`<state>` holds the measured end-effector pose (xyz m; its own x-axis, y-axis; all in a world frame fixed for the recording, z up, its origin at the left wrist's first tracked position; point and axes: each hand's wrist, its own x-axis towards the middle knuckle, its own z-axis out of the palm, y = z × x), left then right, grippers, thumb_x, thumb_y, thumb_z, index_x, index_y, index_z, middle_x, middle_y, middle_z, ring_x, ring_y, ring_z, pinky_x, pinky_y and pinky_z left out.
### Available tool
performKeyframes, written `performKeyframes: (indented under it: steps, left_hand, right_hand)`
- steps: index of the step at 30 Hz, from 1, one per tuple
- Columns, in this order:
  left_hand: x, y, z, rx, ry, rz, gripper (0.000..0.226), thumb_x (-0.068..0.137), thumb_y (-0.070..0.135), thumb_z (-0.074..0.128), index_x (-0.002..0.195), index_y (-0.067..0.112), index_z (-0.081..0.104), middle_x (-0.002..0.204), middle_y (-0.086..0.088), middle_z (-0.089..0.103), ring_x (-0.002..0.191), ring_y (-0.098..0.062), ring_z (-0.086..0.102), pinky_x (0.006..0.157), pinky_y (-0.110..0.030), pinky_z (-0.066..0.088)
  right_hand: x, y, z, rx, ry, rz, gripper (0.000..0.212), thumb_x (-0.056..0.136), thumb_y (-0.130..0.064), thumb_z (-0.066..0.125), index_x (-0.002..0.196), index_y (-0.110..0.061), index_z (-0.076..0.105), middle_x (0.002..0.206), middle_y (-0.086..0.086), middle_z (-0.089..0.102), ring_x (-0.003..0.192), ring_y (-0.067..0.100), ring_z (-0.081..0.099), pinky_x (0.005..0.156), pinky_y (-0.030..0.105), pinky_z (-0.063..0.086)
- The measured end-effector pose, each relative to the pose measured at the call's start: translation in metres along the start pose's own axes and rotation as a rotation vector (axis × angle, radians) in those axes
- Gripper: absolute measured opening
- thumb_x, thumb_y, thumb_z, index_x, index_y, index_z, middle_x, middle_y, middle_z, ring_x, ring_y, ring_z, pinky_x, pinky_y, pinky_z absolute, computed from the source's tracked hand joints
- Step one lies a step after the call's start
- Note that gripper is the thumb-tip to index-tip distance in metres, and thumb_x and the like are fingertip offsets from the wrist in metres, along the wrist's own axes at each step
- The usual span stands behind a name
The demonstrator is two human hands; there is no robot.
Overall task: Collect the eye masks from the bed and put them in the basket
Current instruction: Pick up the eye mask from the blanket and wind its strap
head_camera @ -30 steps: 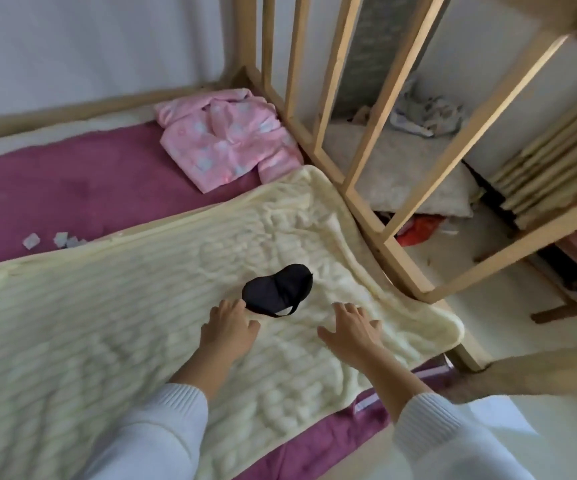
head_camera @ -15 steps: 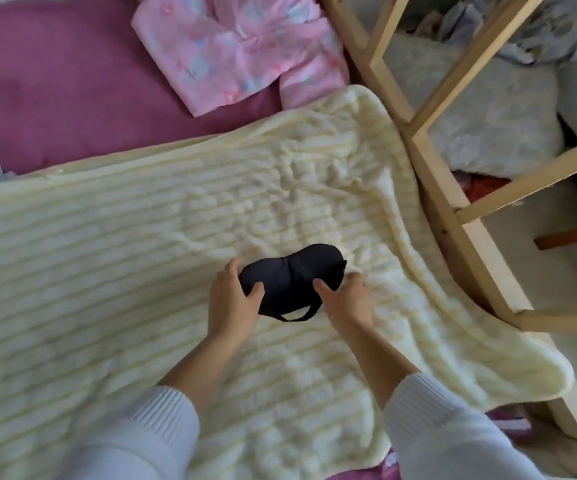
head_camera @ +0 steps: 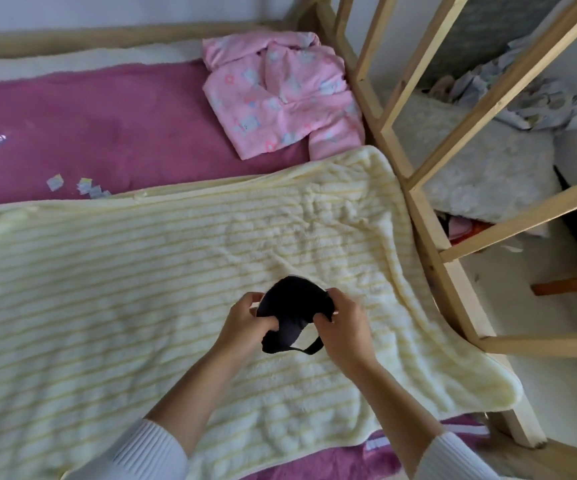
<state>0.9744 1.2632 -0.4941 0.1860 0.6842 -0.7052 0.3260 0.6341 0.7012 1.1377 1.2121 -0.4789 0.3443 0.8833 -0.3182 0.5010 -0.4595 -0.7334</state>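
A black eye mask is held between both hands, lifted a little above the cream striped blanket on the bed. My left hand pinches its left side and my right hand grips its right side. The mask is bunched up, and its strap loops down below my hands. No basket is in view.
A pink patterned pyjama top lies at the far end of the magenta sheet. Small paper scraps sit on the sheet at left. The wooden bed frame runs along the right, with a white cushion beyond it.
My hands came from flat on the blanket to the mask's two ends, closed on it, and have raised it off the blanket, bunching it. The view shifted too.
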Motion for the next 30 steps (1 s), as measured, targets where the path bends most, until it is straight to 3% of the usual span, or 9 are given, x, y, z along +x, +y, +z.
performKeyframes:
  steps: [4, 7, 9, 12, 18, 22, 25, 28, 30]
  left_hand:
    - [-0.064, 0.021, -0.024, -0.368, -0.153, -0.017, 0.025, 0.076, 0.03, 0.063, 0.098, 0.022, 0.071, 0.084, 0.002, 0.07, 0.074, -0.012, 0.069, 0.059, -0.026, 0.054]
    - [-0.104, 0.036, -0.044, -0.498, -0.168, -0.008, 0.037, 0.074, 0.048, 0.065, 0.09, 0.017, 0.076, 0.079, -0.002, 0.073, 0.072, -0.017, 0.069, 0.063, -0.03, 0.055]
    - [-0.127, 0.046, -0.054, -0.406, -0.167, 0.042, 0.041, 0.074, 0.041, 0.069, 0.098, 0.009, 0.074, 0.091, -0.009, 0.074, 0.084, -0.021, 0.07, 0.069, -0.03, 0.054]
    - [-0.157, 0.059, -0.063, -0.365, -0.109, 0.129, 0.018, 0.075, 0.011, 0.067, 0.089, 0.007, 0.078, 0.092, -0.006, 0.076, 0.088, -0.02, 0.07, 0.069, -0.025, 0.052]
    - [-0.2, 0.076, -0.077, -0.471, 0.064, 0.245, 0.031, 0.078, -0.006, 0.058, 0.107, -0.006, 0.067, 0.1, -0.021, 0.067, 0.088, -0.03, 0.061, 0.072, -0.033, 0.044]
    - [-0.218, 0.087, -0.084, -0.613, 0.181, 0.375, 0.028, 0.079, -0.003, 0.06, 0.102, 0.008, 0.072, 0.094, -0.009, 0.071, 0.084, -0.025, 0.063, 0.067, -0.03, 0.046]
    - [-0.225, 0.093, -0.09, -0.698, 0.362, 0.447, 0.028, 0.079, 0.0, 0.062, 0.1, 0.016, 0.07, 0.094, -0.004, 0.067, 0.085, -0.022, 0.06, 0.066, -0.029, 0.048]
    - [-0.231, 0.096, -0.093, -0.662, 0.448, 0.47, 0.022, 0.074, 0.005, 0.066, 0.091, 0.02, 0.066, 0.09, -0.001, 0.065, 0.086, -0.021, 0.058, 0.072, -0.033, 0.049]
    - [-0.234, 0.096, -0.092, -0.614, 0.481, 0.47, 0.02, 0.076, 0.003, 0.066, 0.085, 0.021, 0.064, 0.085, 0.0, 0.064, 0.084, -0.021, 0.058, 0.075, -0.035, 0.05]
  right_hand:
    - [-0.053, -0.051, -0.022, -0.178, -0.085, -0.221, 0.026, 0.082, -0.005, 0.055, 0.099, -0.02, 0.068, 0.079, -0.006, 0.067, 0.065, 0.012, 0.059, 0.054, 0.022, 0.041]
    - [-0.082, -0.081, -0.036, -0.257, -0.122, -0.391, 0.039, 0.083, -0.003, 0.052, 0.114, -0.019, 0.067, 0.107, -0.002, 0.072, 0.091, 0.017, 0.066, 0.067, 0.019, 0.046]
    - [-0.1, -0.1, -0.044, -0.307, -0.142, -0.554, 0.041, 0.082, -0.001, 0.051, 0.116, -0.017, 0.068, 0.11, 0.001, 0.072, 0.097, 0.021, 0.066, 0.071, 0.023, 0.05]
    - [-0.119, -0.12, -0.052, -0.336, -0.101, -0.8, 0.038, 0.078, 0.004, 0.052, 0.109, -0.011, 0.07, 0.104, 0.005, 0.074, 0.094, 0.026, 0.067, 0.07, 0.035, 0.056]
    - [-0.122, -0.144, -0.067, -0.069, -0.076, -0.519, 0.034, 0.076, 0.006, 0.051, 0.095, -0.015, 0.071, 0.088, 0.0, 0.071, 0.078, 0.012, 0.062, 0.065, 0.018, 0.044]
    - [-0.122, -0.163, -0.087, 0.266, -0.173, -0.337, 0.023, 0.069, 0.001, 0.052, 0.069, -0.013, 0.07, 0.058, 0.006, 0.067, 0.053, 0.011, 0.059, 0.055, 0.021, 0.045]
    - [-0.123, -0.172, -0.104, 0.717, -0.365, -0.162, 0.022, 0.063, -0.004, 0.045, 0.053, -0.005, 0.064, 0.039, 0.011, 0.049, 0.044, 0.023, 0.054, 0.073, 0.034, 0.052]
    - [-0.124, -0.182, -0.116, 1.145, -0.377, -0.018, 0.029, 0.076, -0.003, 0.044, 0.061, -0.005, 0.069, 0.045, 0.006, 0.037, 0.04, 0.02, 0.042, 0.07, 0.04, 0.054]
    - [-0.124, -0.19, -0.128, 1.407, -0.377, 0.005, 0.027, 0.08, -0.003, 0.045, 0.083, -0.005, 0.072, 0.057, 0.007, 0.053, 0.051, 0.021, 0.056, 0.069, 0.038, 0.056]
